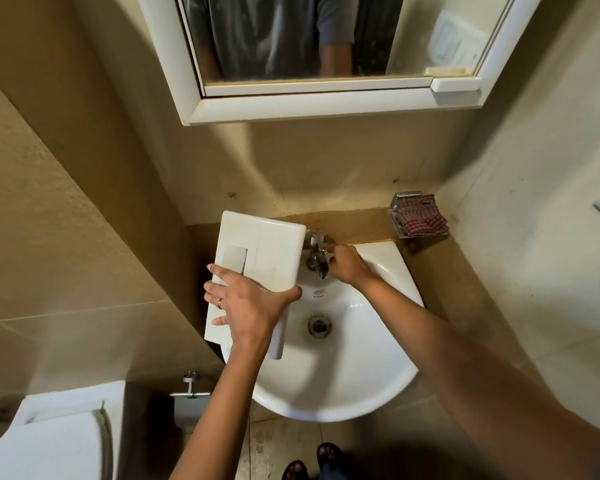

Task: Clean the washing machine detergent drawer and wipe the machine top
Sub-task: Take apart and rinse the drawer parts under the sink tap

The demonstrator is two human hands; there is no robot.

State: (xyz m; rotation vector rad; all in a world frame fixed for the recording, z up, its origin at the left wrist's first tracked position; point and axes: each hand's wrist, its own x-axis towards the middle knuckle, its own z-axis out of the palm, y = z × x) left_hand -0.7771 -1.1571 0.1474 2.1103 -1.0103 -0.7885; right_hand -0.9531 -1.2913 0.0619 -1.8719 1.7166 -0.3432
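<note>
The white detergent drawer lies bottom-up over the left rim of the white washbasin. My left hand grips the drawer's near end, thumb round its right edge and fingers spread on top. At the back of the basin, my right hand is on the metal tap, fingers curled at its handle. No water is visibly running. A red checked cloth sits bunched in a wall-mounted metal soap holder at the right.
A mirrored cabinet hangs above the basin. A white toilet stands at the lower left, with a paper holder on the wall beside it. Tiled walls close in on both sides. My sandalled feet show below.
</note>
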